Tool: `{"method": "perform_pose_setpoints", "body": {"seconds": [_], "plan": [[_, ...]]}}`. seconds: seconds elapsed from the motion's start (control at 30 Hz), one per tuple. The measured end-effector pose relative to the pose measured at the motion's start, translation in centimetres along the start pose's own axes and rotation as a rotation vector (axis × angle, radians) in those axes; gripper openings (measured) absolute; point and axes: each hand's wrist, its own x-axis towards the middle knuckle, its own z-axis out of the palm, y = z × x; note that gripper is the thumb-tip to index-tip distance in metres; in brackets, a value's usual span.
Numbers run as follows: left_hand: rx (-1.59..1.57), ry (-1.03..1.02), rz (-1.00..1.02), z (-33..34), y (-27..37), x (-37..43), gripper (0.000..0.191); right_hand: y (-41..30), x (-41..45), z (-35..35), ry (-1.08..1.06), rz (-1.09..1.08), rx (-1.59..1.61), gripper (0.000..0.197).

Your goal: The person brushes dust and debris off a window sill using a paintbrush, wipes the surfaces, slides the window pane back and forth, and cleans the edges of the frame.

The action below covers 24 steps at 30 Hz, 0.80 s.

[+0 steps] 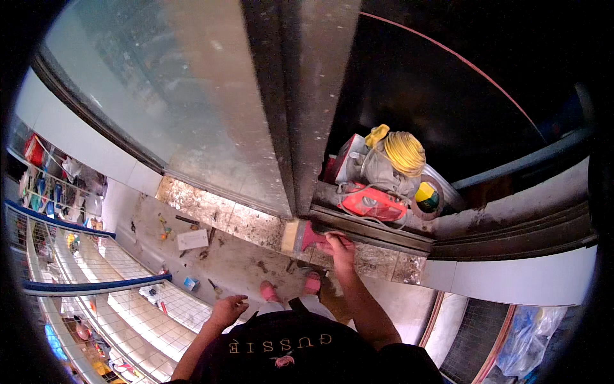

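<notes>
My right hand [339, 246] grips a wide flat brush [293, 235] with a red handle and pale bristles. The bristles rest on a dirty tiled window sill [254, 224], just below the dark metal window frame [298, 144]. My left hand [231, 309] hangs at the left of my body with its fingers apart and holds nothing. Right of the frame, beyond the sliding track [374, 229], lie a red power tool [373, 202] with a grey cord and a coil of yellow cord or hose [405, 152] on a plastic bag.
Wire shelving [96, 285] with assorted goods stands at the left. A white box [193, 239], a small blue box [191, 283] and scattered debris lie on the floor below the sill. Cloudy glass [158, 96] fills the upper left. Blue plastic [527, 341] hangs at lower right.
</notes>
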Motion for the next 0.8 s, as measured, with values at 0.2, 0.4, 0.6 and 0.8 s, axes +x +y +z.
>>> {"method": "perform_pose_setpoints", "body": {"seconds": [0.2,0.4,0.6,0.8], "plan": [[-0.026,0.06,-0.038,1.4,-0.2,-1.3,0.038,-2.2,-0.8,-2.0,0.085,-0.182,-0.021,0.016],[-0.073,0.008,-0.068,2.4,1.0,-2.0,0.038,1.4,0.1,-0.2,-0.044,-0.045,0.013,0.016],[-0.027,0.026,-0.136,2.5,1.6,-3.8,0.038,-1.4,-0.7,-2.7,0.089,-0.227,-0.04,0.014],[-0.075,0.007,-0.131,3.7,1.0,-4.2,0.038,1.4,-0.2,0.1,-0.026,0.006,0.091,0.016]]}}
